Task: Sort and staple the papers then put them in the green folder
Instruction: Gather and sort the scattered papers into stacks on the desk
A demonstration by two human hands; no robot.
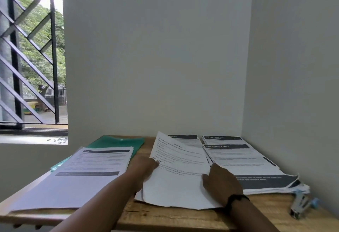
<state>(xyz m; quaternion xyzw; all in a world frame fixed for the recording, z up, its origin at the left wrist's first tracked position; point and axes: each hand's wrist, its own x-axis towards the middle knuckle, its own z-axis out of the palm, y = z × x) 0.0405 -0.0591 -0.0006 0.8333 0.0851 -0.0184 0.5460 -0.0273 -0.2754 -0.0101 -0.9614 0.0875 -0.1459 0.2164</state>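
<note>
- Left hand point(146, 165) pinches the lifted sheet point(176, 173); a careless tug could crease it.
- Right hand point(220, 182) presses flat, apparently holding nothing; easing off may let the pile point(244, 160) slide.

Your wooden tabletop point(165, 219) carries a green folder point(119, 142), three paper stacks point(77, 174) and a stapler point(300, 205).

1. I see a wooden table point(165, 219) in the corner of the room; its front edge shows a thin dark crack.
2. Behind the table I see a plain white wall point(156, 57), and a second wall point(297, 66) meets it on the right.
3. On the left I see a window point(31, 51) with dark diagonal metal bars.
4. Through the window I see green trees point(40, 35) and a yellow vehicle point(34, 106) on the street.
</note>
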